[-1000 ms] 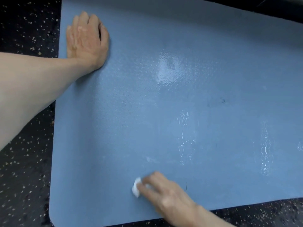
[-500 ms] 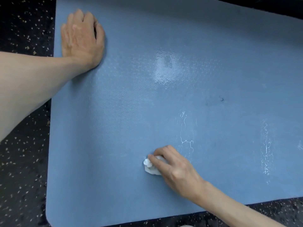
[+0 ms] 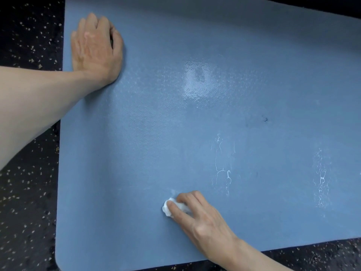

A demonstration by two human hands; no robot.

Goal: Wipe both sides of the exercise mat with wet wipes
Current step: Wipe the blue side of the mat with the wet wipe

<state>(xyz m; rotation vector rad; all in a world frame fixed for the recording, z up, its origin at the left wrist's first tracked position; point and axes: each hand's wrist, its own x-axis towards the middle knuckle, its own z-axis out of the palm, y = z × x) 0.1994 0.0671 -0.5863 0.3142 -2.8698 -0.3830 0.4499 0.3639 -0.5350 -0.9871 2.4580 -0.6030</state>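
A blue exercise mat (image 3: pixel 148 145) lies flat on the floor and fills most of the view. Wet streaks and a shiny damp patch (image 3: pixel 197 83) show on its middle and right part. My left hand (image 3: pixel 95 49) presses palm-down on the mat's far left corner, holding nothing. My right hand (image 3: pixel 197 218) is near the mat's front edge. Its fingers are curled round a small wadded white wet wipe (image 3: pixel 168 208) and press it onto the mat. Most of the wipe is hidden under the fingers.
Black rubber floor with pale speckles (image 3: pixel 27 202) surrounds the mat on the left and along the front (image 3: pixel 322 255). The mat's rounded near-left corner (image 3: pixel 60 261) is in view. A small dark speck (image 3: pixel 265 119) sits on the mat at the right.
My right hand slid the wipe away from me and to the right, then back a little toward me and left. The left hand stayed planted on the corner.
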